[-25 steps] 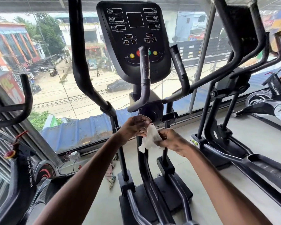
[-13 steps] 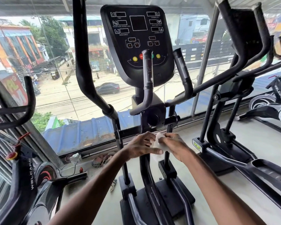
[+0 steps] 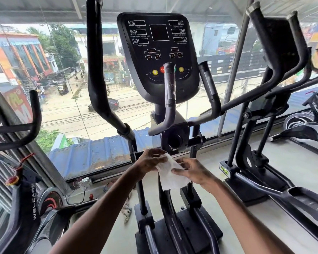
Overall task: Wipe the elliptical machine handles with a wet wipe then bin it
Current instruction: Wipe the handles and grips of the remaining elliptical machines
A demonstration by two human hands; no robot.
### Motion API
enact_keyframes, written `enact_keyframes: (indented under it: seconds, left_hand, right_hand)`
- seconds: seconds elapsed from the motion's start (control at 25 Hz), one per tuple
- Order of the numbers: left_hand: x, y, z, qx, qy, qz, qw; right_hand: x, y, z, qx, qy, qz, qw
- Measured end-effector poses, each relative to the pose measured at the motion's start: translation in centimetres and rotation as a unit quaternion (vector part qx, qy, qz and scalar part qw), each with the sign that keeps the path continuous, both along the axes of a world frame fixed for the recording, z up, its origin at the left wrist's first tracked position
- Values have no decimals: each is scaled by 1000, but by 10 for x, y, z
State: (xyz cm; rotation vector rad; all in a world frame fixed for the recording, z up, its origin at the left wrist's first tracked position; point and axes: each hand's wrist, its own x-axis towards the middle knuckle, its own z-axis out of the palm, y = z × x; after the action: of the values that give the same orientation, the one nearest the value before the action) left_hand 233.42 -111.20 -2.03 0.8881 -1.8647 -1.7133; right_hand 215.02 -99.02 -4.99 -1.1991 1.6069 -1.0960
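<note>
Both hands hold the wet wipe (image 3: 170, 176) low in front of the elliptical's column, the left hand (image 3: 151, 162) pinching its top edge and the right hand (image 3: 193, 171) its side, well below the inner handles (image 3: 170, 92). The sheet hangs half-spread; a loose pinch could drop it to the floor (image 3: 292, 162), and a bunched wipe would likely clean the grips poorly.

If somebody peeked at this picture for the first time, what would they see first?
Probably the big black console of the elliptical, top middle, with yellow buttons low on its face. Just below it, in the middle, the left hand and right hand hold a white wet wipe between them. Behind everything, a wide window shows a street far below.
</note>
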Motion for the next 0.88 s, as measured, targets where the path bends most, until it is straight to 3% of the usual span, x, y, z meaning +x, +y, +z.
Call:
enact_keyframes:
  seconds: [0.12,0.32,0.4,0.52,0.76,0.88]
  left_hand:
    - [3,0,-1,72,48,13,996]
    - [6,8,-13,216,75,27,973]
    - [4,7,-16,239,105,88,961]
    - [4,10,-22,282,147,87,944]
    - [8,19,-19,190,162,75,965]
    - [9,12,-14,148,190,54,969]
  right_hand:
    - [5,-4,0,-48,-74,-64,994]
    - [7,-9,2,-12,-215,-127,968]
    - [8,-10,4,-25,-232,-133,963]
    - [11,-11,2,-46,-239,-146,959]
    - [9,-8,4,-87,-241,-127,958]
    - [8,-6,6,-106,-178,-89,974]
